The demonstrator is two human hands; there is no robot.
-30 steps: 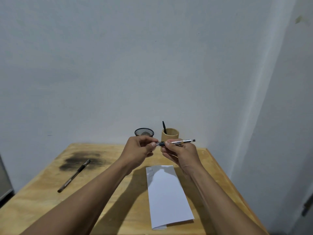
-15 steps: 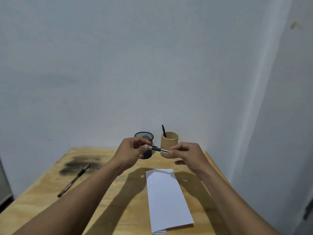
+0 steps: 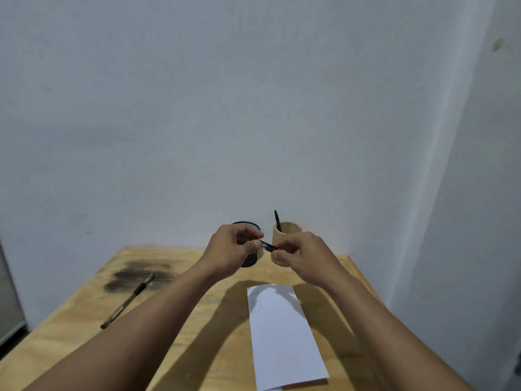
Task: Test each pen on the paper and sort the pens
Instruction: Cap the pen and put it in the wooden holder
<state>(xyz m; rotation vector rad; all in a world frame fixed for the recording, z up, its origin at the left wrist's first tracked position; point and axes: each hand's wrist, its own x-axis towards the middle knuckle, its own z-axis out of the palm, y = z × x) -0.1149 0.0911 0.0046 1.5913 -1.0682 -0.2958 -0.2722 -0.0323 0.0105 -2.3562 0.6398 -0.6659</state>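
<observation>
My left hand (image 3: 234,251) and my right hand (image 3: 303,256) are raised together above the far part of the wooden table (image 3: 197,348). Between them they pinch a black pen (image 3: 268,246), and only a short piece of it shows between the fingertips. A folded white paper (image 3: 284,334) with faint scribbles near its top lies below my right hand. A second dark pen (image 3: 128,300) lies on the table at the left. Behind my hands stand a black mesh cup (image 3: 251,259) and a tan wooden cup (image 3: 286,230) holding one black pen (image 3: 277,220).
A dark sooty stain (image 3: 141,273) marks the table's far left. White walls close the back and the right side. A grey object's edge (image 3: 8,306) shows at the far left.
The pen was held level with its length showing past my right hand; my hands have since closed in on each other, so most of the pen is hidden in the fingers.
</observation>
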